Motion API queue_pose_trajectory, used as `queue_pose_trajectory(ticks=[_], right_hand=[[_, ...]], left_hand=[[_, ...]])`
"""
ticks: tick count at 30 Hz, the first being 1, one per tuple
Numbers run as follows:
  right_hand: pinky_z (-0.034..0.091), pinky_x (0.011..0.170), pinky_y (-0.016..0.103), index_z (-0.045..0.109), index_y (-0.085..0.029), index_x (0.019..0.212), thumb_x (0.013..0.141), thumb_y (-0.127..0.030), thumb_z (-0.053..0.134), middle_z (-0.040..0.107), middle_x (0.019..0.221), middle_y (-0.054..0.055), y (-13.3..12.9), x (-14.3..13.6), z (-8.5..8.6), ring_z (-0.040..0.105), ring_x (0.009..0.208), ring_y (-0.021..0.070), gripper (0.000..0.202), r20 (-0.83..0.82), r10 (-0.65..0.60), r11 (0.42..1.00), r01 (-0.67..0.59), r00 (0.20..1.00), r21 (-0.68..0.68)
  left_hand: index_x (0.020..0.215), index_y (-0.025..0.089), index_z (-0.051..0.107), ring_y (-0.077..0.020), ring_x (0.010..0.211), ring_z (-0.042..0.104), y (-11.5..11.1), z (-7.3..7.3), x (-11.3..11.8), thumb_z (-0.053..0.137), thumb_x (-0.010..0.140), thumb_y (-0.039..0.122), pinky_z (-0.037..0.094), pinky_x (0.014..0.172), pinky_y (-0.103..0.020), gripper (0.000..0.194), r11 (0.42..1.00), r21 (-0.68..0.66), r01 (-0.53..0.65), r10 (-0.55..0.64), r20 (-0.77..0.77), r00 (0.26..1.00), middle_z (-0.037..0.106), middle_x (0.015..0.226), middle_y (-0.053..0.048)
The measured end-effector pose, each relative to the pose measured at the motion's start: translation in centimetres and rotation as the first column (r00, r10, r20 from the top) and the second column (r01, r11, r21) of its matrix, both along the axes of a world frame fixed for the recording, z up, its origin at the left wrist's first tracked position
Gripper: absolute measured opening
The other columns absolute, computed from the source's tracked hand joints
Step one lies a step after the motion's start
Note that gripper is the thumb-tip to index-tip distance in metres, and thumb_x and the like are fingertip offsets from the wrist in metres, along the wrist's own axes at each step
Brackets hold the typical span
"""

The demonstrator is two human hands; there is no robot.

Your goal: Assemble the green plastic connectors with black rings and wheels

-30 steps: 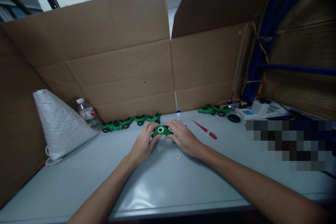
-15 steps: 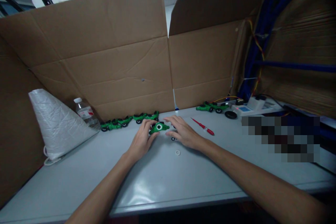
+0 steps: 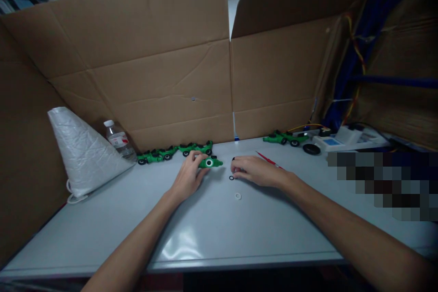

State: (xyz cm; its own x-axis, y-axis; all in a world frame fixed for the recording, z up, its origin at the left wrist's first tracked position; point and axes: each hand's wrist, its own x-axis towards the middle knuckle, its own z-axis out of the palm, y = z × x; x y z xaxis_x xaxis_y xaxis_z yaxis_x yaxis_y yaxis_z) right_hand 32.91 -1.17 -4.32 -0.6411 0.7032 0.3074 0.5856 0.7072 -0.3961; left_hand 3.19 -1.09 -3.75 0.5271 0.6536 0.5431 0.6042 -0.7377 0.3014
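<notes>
My left hand [image 3: 190,173] is closed around one end of a green toy car [image 3: 215,163], which shows a round black-and-white part on its near side. The car's narrow end points right, out of my fingers. To its right, my right hand [image 3: 255,169] is low over the table with its fingers curled together. A small black piece [image 3: 233,159] shows at its fingertips; whether they grip it I cannot tell. Just below these fingers lies a thin black ring [image 3: 231,178]. Nearer to me on the table is a white ring [image 3: 238,196].
Several green toy cars [image 3: 157,154] line the back left, and more green cars [image 3: 285,138] stand back right near a black disc [image 3: 311,149]. A red screwdriver [image 3: 269,159] lies behind my right hand. A bottle [image 3: 119,140], white bag [image 3: 91,159], power strip [image 3: 356,139] and cardboard walls [image 3: 160,73] surround the table.
My right hand has drawn away from the green toy car to the right, and its fingers have curled in. My left hand still holds the car. The view has shifted slightly.
</notes>
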Motion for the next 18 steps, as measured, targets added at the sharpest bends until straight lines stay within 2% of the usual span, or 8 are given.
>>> queue_pose_trajectory(ticks=[3,8,13,18], right_hand=[[0.047,0.079,0.033,0.072,-0.023,0.095,0.100,-0.021,0.066,0.074,0.097,0.005,-0.3,0.0,0.4,0.066,0.089,0.0226,0.008,0.008,-0.008,1.000,0.008,1.000,0.025],[0.042,0.067,0.029,0.070,-0.024,0.100,0.101,-0.027,0.065,0.073,0.084,0.001,-0.8,-0.3,1.0,0.063,0.073,0.0194,0.006,0.026,-0.018,0.997,0.020,0.999,-0.071],[0.045,0.079,0.033,0.070,-0.024,0.108,0.098,-0.016,0.061,0.076,0.102,0.006,-0.4,0.2,0.6,0.068,0.090,0.0246,0.015,-0.003,-0.199,0.976,0.199,0.980,0.091],[0.047,0.088,0.038,0.072,-0.023,0.117,0.099,-0.018,0.063,0.070,0.108,0.011,0.1,0.4,-0.5,0.065,0.100,0.0287,0.020,0.080,-0.250,0.951,0.229,0.965,0.210]], left_hand=[[0.129,0.025,0.059,-0.0268,0.123,0.059,-0.2,0.1,0.2,0.061,0.100,0.020,0.051,0.108,-0.045,0.029,0.999,-0.030,0.020,-0.020,0.003,1.000,0.054,0.133,-0.011],[0.125,0.024,0.059,-0.0254,0.122,0.060,-0.3,0.2,0.1,0.062,0.098,0.018,0.051,0.106,-0.042,0.028,0.999,-0.050,-0.004,0.005,0.020,1.000,0.055,0.132,-0.010],[0.128,0.025,0.059,-0.0257,0.118,0.063,-0.2,0.5,-0.2,0.064,0.100,0.029,0.052,0.103,-0.042,0.029,0.999,-0.038,-0.039,0.040,0.028,0.999,0.058,0.131,-0.010],[0.127,0.025,0.063,-0.0275,0.117,0.063,-0.2,0.5,-0.1,0.063,0.103,0.042,0.053,0.101,-0.044,0.030,0.998,-0.028,-0.062,0.062,-0.011,0.998,0.060,0.128,-0.010]])
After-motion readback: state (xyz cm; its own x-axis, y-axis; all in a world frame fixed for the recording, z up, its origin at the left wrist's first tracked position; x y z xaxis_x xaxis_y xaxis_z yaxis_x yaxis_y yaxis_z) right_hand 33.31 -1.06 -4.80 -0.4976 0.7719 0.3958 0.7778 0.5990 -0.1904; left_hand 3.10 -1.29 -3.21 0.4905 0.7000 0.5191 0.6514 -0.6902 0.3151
